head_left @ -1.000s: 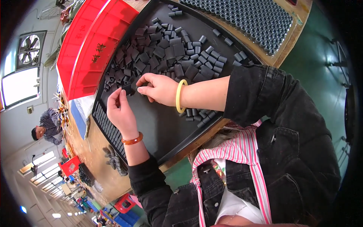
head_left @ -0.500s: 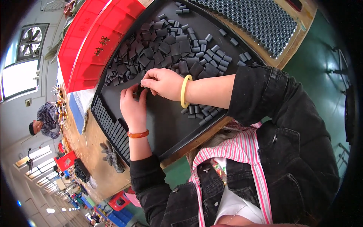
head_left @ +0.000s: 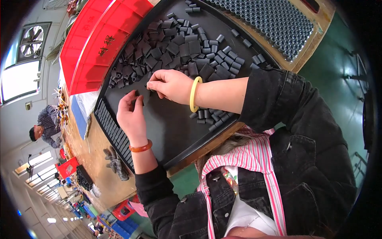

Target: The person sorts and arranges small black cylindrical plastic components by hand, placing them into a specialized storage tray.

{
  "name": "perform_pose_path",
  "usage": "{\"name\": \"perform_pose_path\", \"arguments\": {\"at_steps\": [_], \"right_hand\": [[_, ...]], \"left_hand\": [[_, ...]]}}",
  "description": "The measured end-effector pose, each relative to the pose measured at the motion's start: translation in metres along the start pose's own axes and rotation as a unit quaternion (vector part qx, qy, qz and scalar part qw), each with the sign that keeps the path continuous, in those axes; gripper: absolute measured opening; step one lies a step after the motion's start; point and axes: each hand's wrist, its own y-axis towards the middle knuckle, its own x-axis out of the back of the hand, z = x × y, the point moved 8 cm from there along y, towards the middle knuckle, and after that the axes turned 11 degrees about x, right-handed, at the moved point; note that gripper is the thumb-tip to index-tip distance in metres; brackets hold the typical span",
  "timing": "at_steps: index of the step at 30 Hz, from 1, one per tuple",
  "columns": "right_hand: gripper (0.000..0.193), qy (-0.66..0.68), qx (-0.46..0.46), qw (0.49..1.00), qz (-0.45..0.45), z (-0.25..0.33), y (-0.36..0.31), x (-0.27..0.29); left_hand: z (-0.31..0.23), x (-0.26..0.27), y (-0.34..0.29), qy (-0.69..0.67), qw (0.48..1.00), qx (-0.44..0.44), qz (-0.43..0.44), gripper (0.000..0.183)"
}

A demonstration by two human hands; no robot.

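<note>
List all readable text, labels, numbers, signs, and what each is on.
Red bin, side wall: dark handwritten characters, not copied out here.
Same bin, further up: fainter marks, too faint to read.
Black pieces and black tray: no text visible.
Background: anything there is too small to read.

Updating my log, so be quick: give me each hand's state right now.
Left hand: closed, pinching a small black piece, shape mostly hidden.
Right hand: pinched closed; whether it holds anything cannot be told.
</note>
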Motion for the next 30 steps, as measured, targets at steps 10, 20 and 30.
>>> {"name": "perform_pose_path", "arguments": {"at_steps": [10,20,30], "right_hand": [[0.025,-0.157,0.066,0.969,0.181,0.007,-0.009,-0.027],[0.021,-0.217,0.128,0.961,0.117,0.018,-0.006,-0.014],[0.023,-0.3,0.173,0.93,0.122,0.022,-0.005,-0.012]], "left_hand": [[-0.009,-0.002,-0.042,-0.292,0.952,0.09,-0.005,0.017],[-0.05,-0.003,-0.058,0.088,0.966,-0.235,-0.069,0.034],[-0.044,-0.007,-0.057,0.174,0.949,-0.251,-0.073,0.035]]}}
